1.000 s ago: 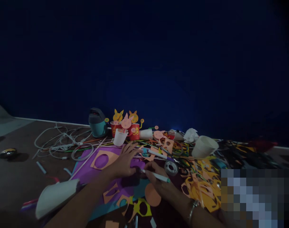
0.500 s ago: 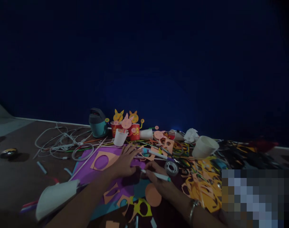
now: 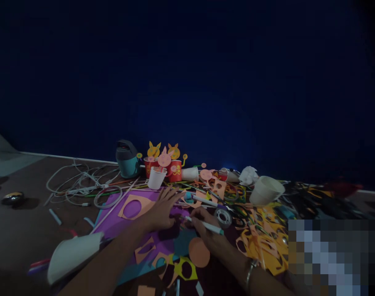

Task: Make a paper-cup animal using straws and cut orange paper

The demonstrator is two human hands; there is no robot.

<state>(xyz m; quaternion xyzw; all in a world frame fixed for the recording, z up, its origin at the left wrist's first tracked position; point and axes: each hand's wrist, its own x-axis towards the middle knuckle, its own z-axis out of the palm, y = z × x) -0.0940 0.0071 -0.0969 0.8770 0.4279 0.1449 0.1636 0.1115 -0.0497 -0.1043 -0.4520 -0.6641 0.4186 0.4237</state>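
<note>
My left hand (image 3: 162,209) lies with fingers spread on a purple paper sheet (image 3: 109,218), holding it down. An orange paper piece with a round hole (image 3: 135,206) lies just left of that hand. My right hand (image 3: 204,226) is closed around a white marker pen (image 3: 207,225) with a teal end, and the pen's other end points towards the left hand. Beside my right hand are a roll of clear tape (image 3: 223,217) and an orange paper circle (image 3: 199,253). A yellow cut-out with a round hole (image 3: 186,270) lies nearer me.
Red paper cups with animal cut-outs (image 3: 175,171), a white paper cup (image 3: 157,178), and a teal-and-grey device (image 3: 127,159) stand at the back. White cables (image 3: 82,185) lie on the left floor. Orange and yellow scraps (image 3: 261,246) cover the right. A blurred patch hides the lower right corner.
My right hand and the marker pen have shifted slightly to the right. My left hand stays on the purple sheet.
</note>
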